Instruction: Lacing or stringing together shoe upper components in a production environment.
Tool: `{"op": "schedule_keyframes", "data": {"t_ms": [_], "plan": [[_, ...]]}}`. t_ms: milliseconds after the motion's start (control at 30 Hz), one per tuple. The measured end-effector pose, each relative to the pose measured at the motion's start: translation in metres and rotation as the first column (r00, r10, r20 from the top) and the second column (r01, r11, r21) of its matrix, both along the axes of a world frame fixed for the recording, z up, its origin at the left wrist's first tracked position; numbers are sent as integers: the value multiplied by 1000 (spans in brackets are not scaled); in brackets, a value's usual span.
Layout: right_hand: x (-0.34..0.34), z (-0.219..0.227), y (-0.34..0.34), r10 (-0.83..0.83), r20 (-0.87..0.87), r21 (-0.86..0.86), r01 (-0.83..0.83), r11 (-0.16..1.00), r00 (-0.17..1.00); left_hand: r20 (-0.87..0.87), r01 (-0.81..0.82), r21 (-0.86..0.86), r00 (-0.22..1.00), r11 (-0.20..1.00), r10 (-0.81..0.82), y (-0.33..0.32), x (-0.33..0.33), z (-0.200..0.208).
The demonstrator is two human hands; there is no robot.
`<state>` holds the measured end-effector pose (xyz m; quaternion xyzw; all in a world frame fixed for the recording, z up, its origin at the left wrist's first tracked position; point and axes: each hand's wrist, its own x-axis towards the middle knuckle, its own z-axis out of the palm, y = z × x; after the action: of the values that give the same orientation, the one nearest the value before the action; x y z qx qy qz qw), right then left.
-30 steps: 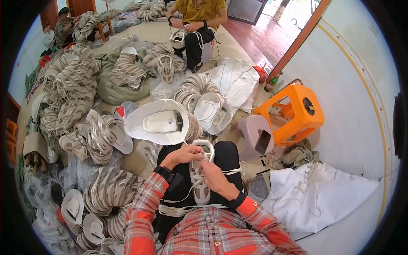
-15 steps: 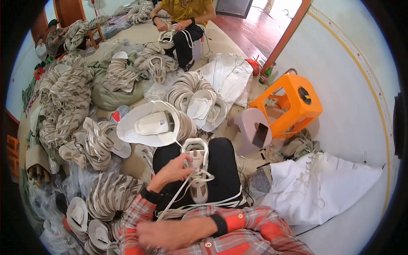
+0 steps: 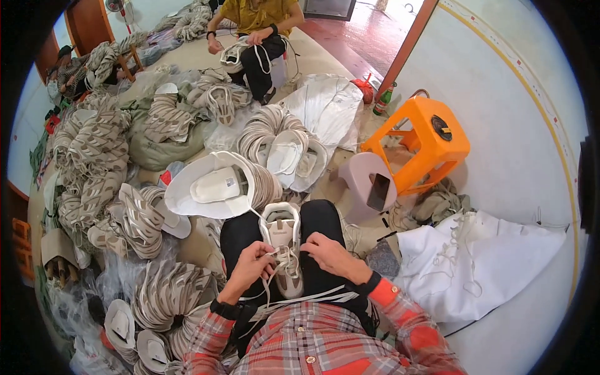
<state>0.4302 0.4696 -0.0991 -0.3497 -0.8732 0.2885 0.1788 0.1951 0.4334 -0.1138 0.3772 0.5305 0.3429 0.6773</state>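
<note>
Sneaker upper [image 3: 280,234]: rested lengthwise on the lap, between the thighs, its collar opening turned away from the body and its toe toward it.
Left hand [image 3: 251,266]: placed at the left edge of the upper; a white lace [image 3: 288,260], threaded across the upper's front, is pinched between thumb and fingertips.
Right hand [image 3: 332,255]: held just right of the upper, thumb and forefinger brought close together; whether a lace end is caught there cannot be told.
Lap: covered by black trousers [image 3: 325,220], over which loose lace strands are strewn near the checked shirt [image 3: 306,337].
Beyond the knees: a stack of nested uppers [image 3: 212,184] is laid on its side, a white lining turned upward.
Right side: a smartphone [image 3: 378,192] is set on a lilac stool [image 3: 357,187], beside an orange plastic stool [image 3: 431,137]; white sheeting [image 3: 500,265] is spread nearer.
Left side: bundled uppers [image 3: 94,150] are heaped.
Far side: another upper [image 3: 232,57] is held by a seated co-worker [image 3: 253,15] in a mustard shirt.
</note>
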Motion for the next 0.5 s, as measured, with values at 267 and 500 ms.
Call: {"op": "schedule_keyframes", "data": {"t_ms": [267,500], "plan": [[-19,-5,14,375,79,147,-383,912,924,-617,260,87,772,962,-153,-8,-33,20],[-12,-9,21,72,-7,-255,-71,964,997,-892,218,416,288,883,349,-25,-150,33]]}}
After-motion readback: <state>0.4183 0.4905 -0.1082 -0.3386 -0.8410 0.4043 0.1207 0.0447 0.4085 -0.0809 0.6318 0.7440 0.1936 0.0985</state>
